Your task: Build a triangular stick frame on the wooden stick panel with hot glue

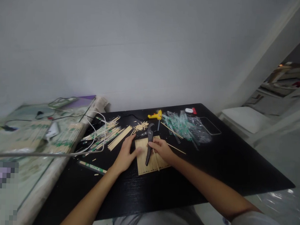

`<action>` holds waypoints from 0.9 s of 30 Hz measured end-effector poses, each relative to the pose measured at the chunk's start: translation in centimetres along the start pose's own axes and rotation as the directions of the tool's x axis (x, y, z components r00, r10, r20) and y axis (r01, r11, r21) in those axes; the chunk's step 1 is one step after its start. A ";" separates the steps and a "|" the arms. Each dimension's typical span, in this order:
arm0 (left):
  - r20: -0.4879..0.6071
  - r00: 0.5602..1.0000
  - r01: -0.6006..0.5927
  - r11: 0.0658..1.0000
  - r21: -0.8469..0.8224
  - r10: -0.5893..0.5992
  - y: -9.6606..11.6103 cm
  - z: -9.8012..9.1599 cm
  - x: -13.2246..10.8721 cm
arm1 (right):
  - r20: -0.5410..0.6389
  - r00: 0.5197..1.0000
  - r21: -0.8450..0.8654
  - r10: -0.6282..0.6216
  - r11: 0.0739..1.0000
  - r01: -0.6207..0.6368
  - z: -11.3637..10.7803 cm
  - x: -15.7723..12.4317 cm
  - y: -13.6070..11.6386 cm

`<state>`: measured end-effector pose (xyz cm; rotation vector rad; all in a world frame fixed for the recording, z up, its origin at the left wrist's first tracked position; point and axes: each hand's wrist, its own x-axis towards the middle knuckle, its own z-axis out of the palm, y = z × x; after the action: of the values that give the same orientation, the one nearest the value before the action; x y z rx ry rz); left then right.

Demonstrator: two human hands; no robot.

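Left hand: the left hand is open, fingers and thumb spread, at the left edge of the panel near the lower middle of the frame; the thumb reaches over the wood.
Right hand: the right hand is closed, thumb and fingertips gripping a dark hand tool; whether it also grips the thin stick beneath it, I cannot tell.
Dark tool: lower middle of the frame, over the panel, curved head toward the top, narrow end pointing down.
Panel: the wooden panel of narrow strips lies flat on the black desk, between the hands and partly behind them.
Cut pieces: a heap of short sticks just above the panel.
Long strips: a row of pale strips left of the heap, slanting, beside wrapped bundles.
Lone pack: one green-marked pack, lower left of the left hand's fingers.
Glue gun: yellow glue gun above the heap, near the wall.
Wrappers: clear and green wrappers, right of the glue gun.
White cable: a white cable runs in from the left edge and loops over the bundles.
Right side: a white stool beyond the desk.
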<state>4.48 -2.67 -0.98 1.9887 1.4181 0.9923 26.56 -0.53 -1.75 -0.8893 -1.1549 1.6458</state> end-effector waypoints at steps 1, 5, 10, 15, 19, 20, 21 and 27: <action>0.021 1.000 -0.006 0.999 0.051 0.005 0.0 0.2 -0.2 | 0.004 1.000 -0.006 -0.009 1.000 0.009 0.2 -0.1 0.0; 0.047 0.999 -0.019 0.980 0.197 0.010 0.0 0.8 -0.6 | 0.020 1.000 -0.002 -0.018 1.000 0.018 0.7 -0.6 0.2; 0.049 0.998 -0.047 0.959 0.278 0.034 1.1 0.9 -0.6 | 0.027 0.999 0.006 0.020 1.000 -0.020 1.0 -0.8 1.2; 0.048 0.999 -0.038 0.958 0.283 0.026 2.3 1.0 -0.8 | 0.006 1.000 -0.003 -0.024 1.000 0.024 1.3 -0.7 1.7; 0.056 0.997 0.027 0.953 0.303 -0.046 2.2 1.1 -0.9 | -0.007 0.997 -0.022 -0.072 0.997 0.072 1.2 -0.5 1.6; 0.058 0.996 0.047 0.952 0.303 -0.068 2.0 1.1 -0.9 | 0.003 0.998 -0.018 -0.069 0.997 0.069 1.0 -0.5 1.5; 0.057 0.995 0.063 0.952 0.301 -0.084 1.7 1.1 -0.8 | 0.021 0.998 -0.003 -0.062 0.998 0.062 0.9 -0.4 1.4; -0.026 0.994 0.109 0.970 0.217 -0.106 0.4 0.5 0.0 | 0.143 0.990 0.164 0.000 0.986 -0.023 -0.2 -0.2 1.1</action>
<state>5.15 -2.82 -1.00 2.0346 1.6867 0.8352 26.47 -0.83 -2.86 -0.6833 -1.0917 1.8098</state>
